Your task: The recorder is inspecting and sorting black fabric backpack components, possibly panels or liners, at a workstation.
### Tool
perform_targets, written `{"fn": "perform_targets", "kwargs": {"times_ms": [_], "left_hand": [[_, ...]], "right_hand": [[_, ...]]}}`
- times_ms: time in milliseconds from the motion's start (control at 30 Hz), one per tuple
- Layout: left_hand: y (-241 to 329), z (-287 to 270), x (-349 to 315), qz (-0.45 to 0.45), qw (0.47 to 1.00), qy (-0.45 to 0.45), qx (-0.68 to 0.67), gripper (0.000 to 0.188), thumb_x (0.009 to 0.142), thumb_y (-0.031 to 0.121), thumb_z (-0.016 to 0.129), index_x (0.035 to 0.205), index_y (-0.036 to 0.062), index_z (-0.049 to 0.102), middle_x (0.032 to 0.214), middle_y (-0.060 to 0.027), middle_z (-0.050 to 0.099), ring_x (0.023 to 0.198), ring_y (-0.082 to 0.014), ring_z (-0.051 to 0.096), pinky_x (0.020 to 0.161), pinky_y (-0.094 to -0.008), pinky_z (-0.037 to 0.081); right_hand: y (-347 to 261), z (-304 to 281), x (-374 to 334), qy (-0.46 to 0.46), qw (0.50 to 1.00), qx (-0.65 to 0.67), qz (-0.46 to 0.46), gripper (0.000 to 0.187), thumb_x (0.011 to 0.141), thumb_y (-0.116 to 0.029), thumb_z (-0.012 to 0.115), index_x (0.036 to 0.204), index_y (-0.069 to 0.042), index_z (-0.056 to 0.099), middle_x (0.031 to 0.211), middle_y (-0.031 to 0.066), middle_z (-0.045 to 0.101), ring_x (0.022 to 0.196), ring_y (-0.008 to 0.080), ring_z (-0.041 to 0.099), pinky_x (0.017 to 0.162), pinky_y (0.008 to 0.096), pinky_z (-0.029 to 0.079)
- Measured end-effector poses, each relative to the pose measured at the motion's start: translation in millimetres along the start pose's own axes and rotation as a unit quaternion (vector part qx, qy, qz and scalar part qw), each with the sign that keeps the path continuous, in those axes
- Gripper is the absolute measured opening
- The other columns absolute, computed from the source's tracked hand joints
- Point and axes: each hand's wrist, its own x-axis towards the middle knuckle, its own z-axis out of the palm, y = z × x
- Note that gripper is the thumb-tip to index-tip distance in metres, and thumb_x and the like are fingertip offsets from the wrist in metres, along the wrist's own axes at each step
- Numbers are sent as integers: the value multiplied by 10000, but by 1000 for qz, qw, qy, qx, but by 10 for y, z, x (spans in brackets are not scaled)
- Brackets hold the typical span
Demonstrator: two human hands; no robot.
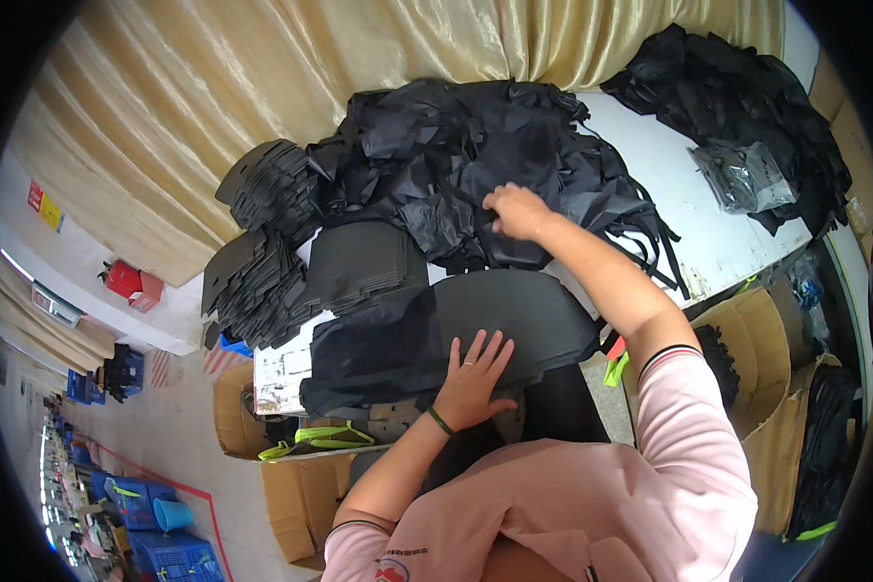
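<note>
1. Pink shirt [563, 495] sits nearest, below both hands.
2. Left hand [469, 380]: fingers spread wide, palm down, resting on the grey panel [524, 308] and grasping nothing.
3. Right hand [517, 211]: fingers partly curled, over the black fabric pile [398, 145]; whether they pinch any cloth, I cannot tell.
4. Grey panel: under and just beyond the left hand, nearer the body than the right; long axis running left to right, rounded edge facing away.
5. Black cloth [373, 344]: left of the left hand, beside the grey panel.

Gold curtains [262, 68] (in deep folds) hang behind a white table [660, 155] above grey floor [179, 417].
</note>
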Motion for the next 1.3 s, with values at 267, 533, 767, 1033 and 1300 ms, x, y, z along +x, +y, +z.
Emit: {"fn": "perform_targets", "kwargs": {"times_ms": [267,533,767,1033,1300], "left_hand": [[-26,57,24,24,1000,-4,-20,1000,732,493,755,1503,94,258,1533,-162,281,1437,-371,214,1122,-632,135],[-745,-1118,574,-50,825,304,-474,864,810,67,735,1495,34,209,1494,-200,336,1381,-310,347,1136,-407,261],[-808,-1770,960,-88,907,170,-376,737,738,146,829,1357,18,450,1295,-121,551,1108,-204,562,987,-334,420],[-747,-1556,915,40,863,132,-486,450,763,105,810,1148,11,599,1086,-30,638,994,-120,572,892,-289,466],[-1371,-1096,486,-112,907,18,-406,308,812,171,777,1031,-16,670,915,-43,696,844,-98,596,783,-266,486]], "right_hand": [[100,10,-30,-70,995,39,51,285,757,-234,759,1000,-98,700,958,141,696,953,342,651,820,441,505],[-1079,-2127,173,-65,947,161,-271,206,814,-130,720,932,8,624,769,123,639,722,163,577,713,329,467],[-1589,-2904,69,-67,925,191,-321,203,814,-127,712,928,23,636,709,76,610,698,134,558,711,305,476],[-1509,-3152,-2,-75,918,262,-289,149,814,-104,714,889,14,663,752,0,643,736,75,594,712,248,498],[-1101,-3498,-275,20,892,375,-251,139,845,-91,708,935,14,694,858,7,682,834,84,605,793,244,482]]}}
